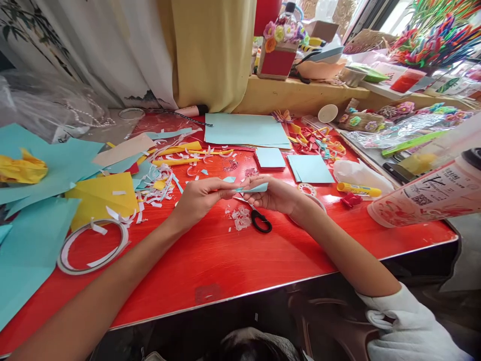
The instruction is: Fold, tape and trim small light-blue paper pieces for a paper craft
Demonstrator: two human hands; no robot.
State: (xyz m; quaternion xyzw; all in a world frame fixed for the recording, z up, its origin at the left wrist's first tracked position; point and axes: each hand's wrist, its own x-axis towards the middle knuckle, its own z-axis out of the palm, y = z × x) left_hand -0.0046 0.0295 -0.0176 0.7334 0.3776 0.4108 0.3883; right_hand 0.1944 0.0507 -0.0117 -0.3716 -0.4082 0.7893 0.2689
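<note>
Over the middle of the red table, a small piece of light blue paper is held between both my hands. My left hand pinches its left end between thumb and fingers. From the other side my right hand grips the same paper, its fingers curled beneath. Just below my hands lie black-handled scissors, their blades partly covered by my right hand. Beside them sits a crumpled bit of clear film. A stack of small blue paper squares is just beyond my hands.
At left, a tape roll lies near yellow paper, large blue sheets and paper scraps. To the right are more blue squares, a yellow glue stick and a tilted plastic cup. Blue sheets lie at the back.
</note>
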